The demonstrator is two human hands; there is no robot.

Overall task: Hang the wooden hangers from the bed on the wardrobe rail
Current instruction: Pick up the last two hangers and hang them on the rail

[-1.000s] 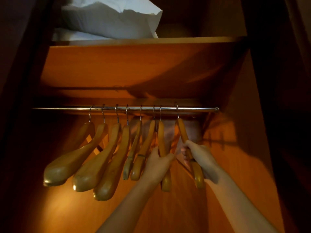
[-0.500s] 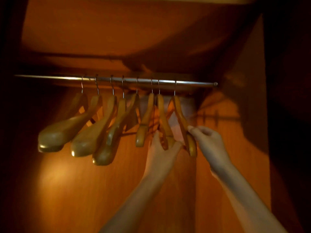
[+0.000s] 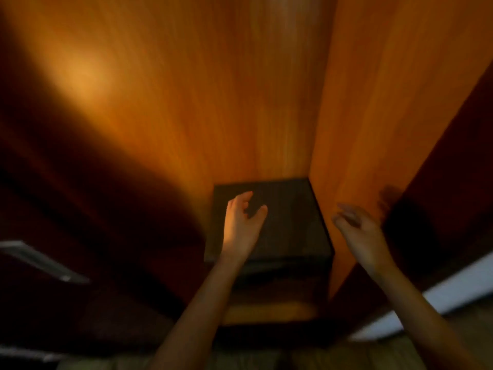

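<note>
Both hands are empty, fingers spread and loosely curled around nothing. The left hand [image 3: 241,222] hangs in the air in front of a dark box-like cabinet [image 3: 290,217] standing in the wardrobe's lower right corner, thumb apart from the fingers; whether it touches the cabinet top cannot be told. The right hand [image 3: 358,231] is raised just beside the wardrobe's right side panel [image 3: 373,116], its fingers blurred and parted, casting a shadow [image 3: 388,196] on the panel's front edge.

The wooden hangers and the rail do not appear in this view; the camera looks down past them into the lower wardrobe.

No brand, label or writing can be read anywhere; the picture is soft with motion blur.

The cabinet sits tight against the right side panel and the orange wooden back panel [image 3: 186,102], its front edge falling to a dark recess below. To its left the wardrobe interior lies open but deep in shadow. At the far left a pale metal bar handle [image 3: 42,260] shows on a dark surface. At lower right a pale strip [image 3: 458,287] runs along beyond the side panel.
</note>
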